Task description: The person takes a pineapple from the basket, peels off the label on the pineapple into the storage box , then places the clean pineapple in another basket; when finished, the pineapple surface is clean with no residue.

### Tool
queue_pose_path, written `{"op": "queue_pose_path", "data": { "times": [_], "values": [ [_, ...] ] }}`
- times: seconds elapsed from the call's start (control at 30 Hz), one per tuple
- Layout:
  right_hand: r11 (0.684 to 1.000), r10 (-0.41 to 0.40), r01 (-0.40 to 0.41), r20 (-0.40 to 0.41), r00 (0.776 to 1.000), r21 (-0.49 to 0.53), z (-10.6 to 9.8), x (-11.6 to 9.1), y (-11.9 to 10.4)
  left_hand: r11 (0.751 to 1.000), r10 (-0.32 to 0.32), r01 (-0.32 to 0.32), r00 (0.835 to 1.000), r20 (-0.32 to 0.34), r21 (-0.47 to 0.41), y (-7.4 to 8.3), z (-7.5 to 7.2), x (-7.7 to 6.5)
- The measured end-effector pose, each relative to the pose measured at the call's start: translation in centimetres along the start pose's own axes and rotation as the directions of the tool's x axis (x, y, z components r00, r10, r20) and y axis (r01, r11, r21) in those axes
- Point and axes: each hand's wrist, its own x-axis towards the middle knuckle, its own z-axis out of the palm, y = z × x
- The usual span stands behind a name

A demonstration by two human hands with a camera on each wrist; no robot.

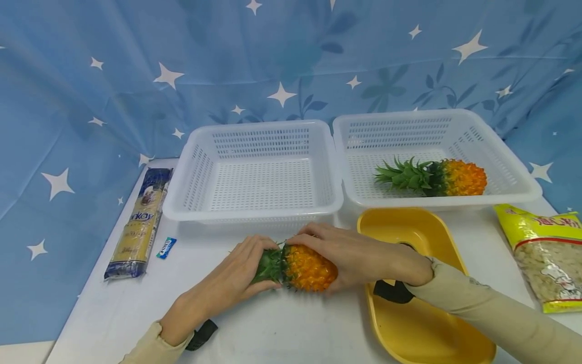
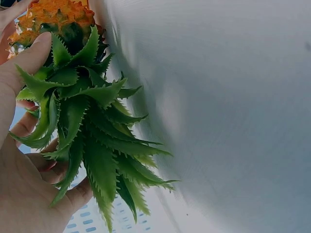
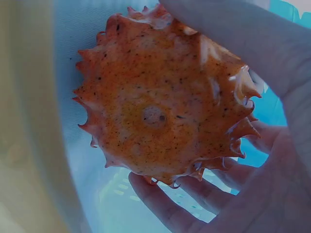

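Both hands hold a pineapple [image 1: 310,269] that lies sideways low over the white table, in front of the left basket. At its green leafy crown [image 2: 99,126], my left hand [image 1: 238,265] grips from the left, thumb along the near side and fingers round the far side. My right hand [image 1: 352,253] is curled round the orange body from the right. In the right wrist view, the round spiky base [image 3: 154,114] faces the camera, with the thumb over one side and the fingers spread round the other.
Behind stand two white plastic baskets; the right basket [image 1: 514,167] holds another pineapple [image 1: 466,178], the left basket [image 1: 336,192] nothing. A yellow tub [image 1: 436,323] sits beneath the right forearm. Noodles in a packet [image 1: 141,222] and a small blue wrapper [image 1: 166,248] lie left, a yellow bag [image 1: 547,258] right.
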Motion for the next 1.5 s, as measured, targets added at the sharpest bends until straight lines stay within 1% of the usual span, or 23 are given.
{"op": "queue_pose_path", "data": {
  "times": [0.23,0.43,0.57,0.7,0.83,0.93,1.03,1.1,1.17,1.27,1.3,1.33,1.37,1.4,1.43,1.5],
  "values": [
    [1.0,-0.015,0.015,-0.009,1.0,-0.001,0.2,0.1,0.1,1.0,-0.002,0.002,1.0,0.001,0.001,0.1,-0.1,0.0],
    [0.999,-0.016,0.016,-0.004,1.0,0.029,0.3,0.1,0.1,1.0,0.003,-0.003,1.0,-0.006,0.003,0.2,0.0,0.0],
    [0.999,-0.022,0.023,-0.016,1.0,0.034,0.4,-0.1,0.1,0.999,0.015,-0.015,1.0,-0.023,0.028,0.3,0.0,-0.1],
    [0.999,-0.022,0.023,-0.026,0.999,0.027,0.0,-0.5,-0.1,0.996,0.035,-0.031,0.998,-0.052,0.079,0.8,0.0,-0.2],
    [0.999,-0.033,0.033,-0.032,0.999,-0.001,-1.0,-1.2,-0.8,0.993,0.052,-0.042,0.994,-0.091,0.106,1.5,0.0,-0.4],
    [0.999,-0.051,0.05,-0.042,0.998,-0.019,-2.1,-2.1,-1.3,0.993,0.068,-0.053,0.988,-0.138,0.107,2.3,-0.3,-0.4],
    [0.999,-0.045,0.043,-0.052,0.998,-0.033,-3.4,-3.3,-1.7,0.994,0.08,-0.062,0.975,-0.206,0.091,2.9,-0.6,-0.4],
    [0.999,-0.034,0.031,-0.07,0.997,-0.04,-4.5,-4.4,-1.7,0.996,0.073,-0.057,0.963,-0.26,0.071,3.2,-0.8,-0.5],
    [0.998,-0.022,0.015,-0.109,0.994,-0.059,-5.6,-5.5,-1.5,0.999,0.047,-0.039,0.946,-0.32,0.032,3.4,-1.0,-0.5],
    [0.995,-0.017,-0.004,-0.193,0.981,-0.104,-7.4,-7.4,-1.0,0.997,-0.013,-0.017,0.917,-0.398,-0.07,3.4,-1.1,-0.4],
    [0.992,-0.015,-0.013,-0.224,0.975,-0.123,-8.0,-8.0,-0.8,0.993,-0.032,-0.018,0.909,-0.416,-0.114,3.4,-1.1,-0.3],
    [0.99,-0.014,-0.023,-0.256,0.966,-0.138,-8.5,-8.6,-0.4,0.988,-0.05,-0.018,0.905,-0.423,-0.155,3.4,-1.0,-0.2],
    [0.988,-0.013,-0.03,-0.284,0.959,-0.149,-9.0,-9.1,0.0,0.981,-0.062,-0.024,0.903,-0.425,-0.195,3.5,-0.9,0.0],
    [0.987,-0.017,-0.034,-0.313,0.95,-0.159,-9.5,-9.7,0.5,0.972,-0.073,-0.029,0.906,-0.416,-0.233,3.6,-0.7,0.2],
    [0.985,-0.015,-0.045,-0.342,0.94,-0.168,-10.0,-10.2,1.0,0.964,-0.079,-0.033,0.913,-0.401,-0.264,3.6,-0.5,0.4],
    [0.984,-0.007,-0.065,-0.398,0.917,-0.167,-10.7,-11.2,2.1,0.951,-0.085,-0.03,0.933,-0.351,-0.309,4.0,0.1,1.1]
  ]
}}
